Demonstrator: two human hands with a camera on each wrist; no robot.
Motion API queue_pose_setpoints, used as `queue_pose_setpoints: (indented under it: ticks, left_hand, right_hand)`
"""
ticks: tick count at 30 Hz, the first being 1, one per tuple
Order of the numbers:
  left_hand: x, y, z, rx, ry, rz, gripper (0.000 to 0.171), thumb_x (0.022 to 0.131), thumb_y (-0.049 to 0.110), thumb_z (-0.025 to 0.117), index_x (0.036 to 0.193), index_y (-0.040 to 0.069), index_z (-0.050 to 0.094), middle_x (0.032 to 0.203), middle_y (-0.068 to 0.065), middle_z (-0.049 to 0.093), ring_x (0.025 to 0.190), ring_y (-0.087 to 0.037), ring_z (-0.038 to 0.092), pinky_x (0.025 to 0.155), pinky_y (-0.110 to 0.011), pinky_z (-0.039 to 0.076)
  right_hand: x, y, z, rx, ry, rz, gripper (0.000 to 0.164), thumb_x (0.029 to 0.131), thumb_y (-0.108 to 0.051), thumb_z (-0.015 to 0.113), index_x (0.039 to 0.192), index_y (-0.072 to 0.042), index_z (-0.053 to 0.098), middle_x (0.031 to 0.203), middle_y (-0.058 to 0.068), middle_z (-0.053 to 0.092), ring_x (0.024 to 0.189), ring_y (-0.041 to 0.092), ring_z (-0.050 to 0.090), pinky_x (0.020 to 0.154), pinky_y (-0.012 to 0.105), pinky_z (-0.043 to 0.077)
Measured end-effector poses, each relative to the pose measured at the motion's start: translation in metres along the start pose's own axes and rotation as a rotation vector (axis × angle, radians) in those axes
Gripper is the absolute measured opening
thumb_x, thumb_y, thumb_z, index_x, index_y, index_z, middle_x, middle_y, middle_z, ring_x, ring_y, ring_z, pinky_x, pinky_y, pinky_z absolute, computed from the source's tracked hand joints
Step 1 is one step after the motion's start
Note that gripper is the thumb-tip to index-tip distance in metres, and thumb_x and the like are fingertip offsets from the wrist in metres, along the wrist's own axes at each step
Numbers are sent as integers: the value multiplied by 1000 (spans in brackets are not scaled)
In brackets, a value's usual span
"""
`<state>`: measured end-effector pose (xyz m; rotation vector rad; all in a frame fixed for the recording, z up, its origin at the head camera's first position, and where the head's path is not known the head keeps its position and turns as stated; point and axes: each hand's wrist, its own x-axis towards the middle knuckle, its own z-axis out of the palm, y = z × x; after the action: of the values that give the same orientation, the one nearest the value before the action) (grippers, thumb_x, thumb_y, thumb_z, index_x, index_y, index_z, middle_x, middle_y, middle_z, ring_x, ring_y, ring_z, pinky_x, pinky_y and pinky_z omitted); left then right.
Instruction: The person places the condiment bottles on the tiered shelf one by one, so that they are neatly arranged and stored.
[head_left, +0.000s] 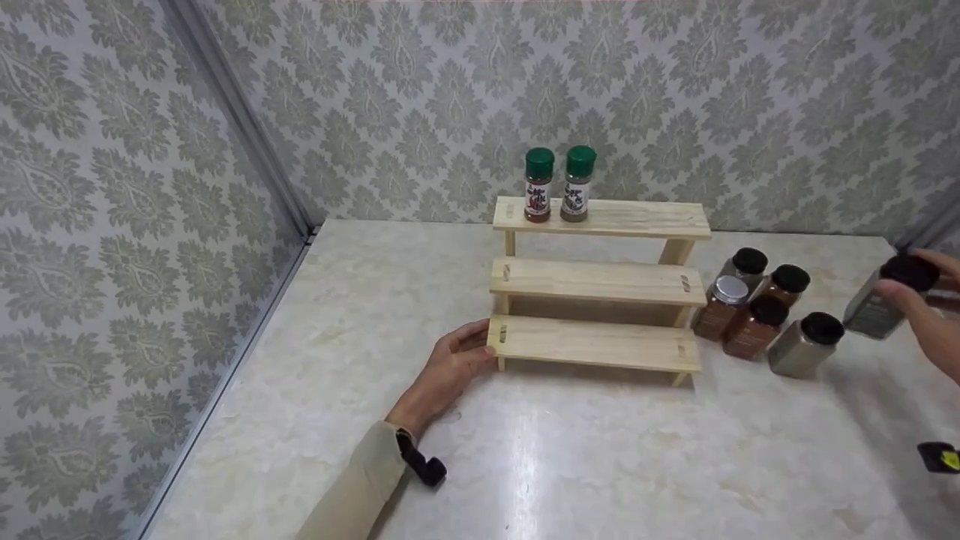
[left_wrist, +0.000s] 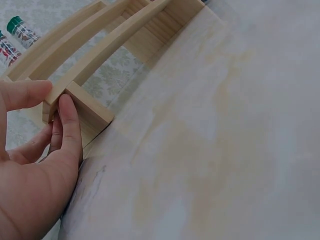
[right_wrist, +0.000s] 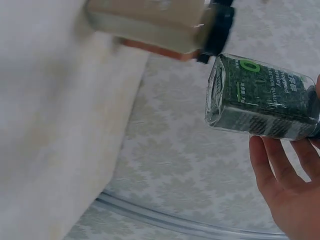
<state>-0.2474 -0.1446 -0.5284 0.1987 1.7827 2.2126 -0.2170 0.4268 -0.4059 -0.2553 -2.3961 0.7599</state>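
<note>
A three-step wooden spice rack (head_left: 592, 345) stands on the table. My left hand (head_left: 454, 364) pinches the left end of its lowest step; in the left wrist view the thumb lies at the board's edge, with the fingers (left_wrist: 70, 122) against the underside and leg. Far right, my right hand (head_left: 934, 315) grips a square glass jar (head_left: 874, 311) by its black lid. Dark green flakes and a label reading "Chopped Parsley" show on this parsley jar (right_wrist: 265, 97) in the right wrist view. Two green-capped shakers, one red (head_left: 538, 195) and one greyish (head_left: 576, 191), stand on the top step's left half.
Right of the rack, several square spice jars stand bunched together, among them a silver-lidded one (head_left: 721, 304) and a pale one with a black lid (head_left: 802, 349). Patterned wall panels (head_left: 420, 112) border the table (head_left: 352, 285) at the back and left.
</note>
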Motion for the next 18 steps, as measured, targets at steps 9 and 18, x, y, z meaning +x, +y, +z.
queue_pose_setpoints:
  ticks: [9, 18]
  left_hand:
    - [0, -1, 0, 6, -5, 29, 62, 102, 3, 65, 159, -5, 42, 153, -27, 53, 136, -26, 57, 107, -33, 55]
    - [-1, 0, 2, 11, 7, 20, 63, 101, 3, 66, 159, -3, 44, 155, -25, 53, 137, -28, 57, 108, -33, 55]
  right_hand:
    - [16, -51, 0, 126, 28, -171, 54, 104, -27, 71, 154, -11, 58, 139, 28, 63, 108, -25, 41, 103, 7, 40]
    - [31, -104, 10, 204, -3, -297, 55, 98, -26, 80, 148, -9, 65, 130, 23, 71, 103, -27, 45, 90, 0, 41]
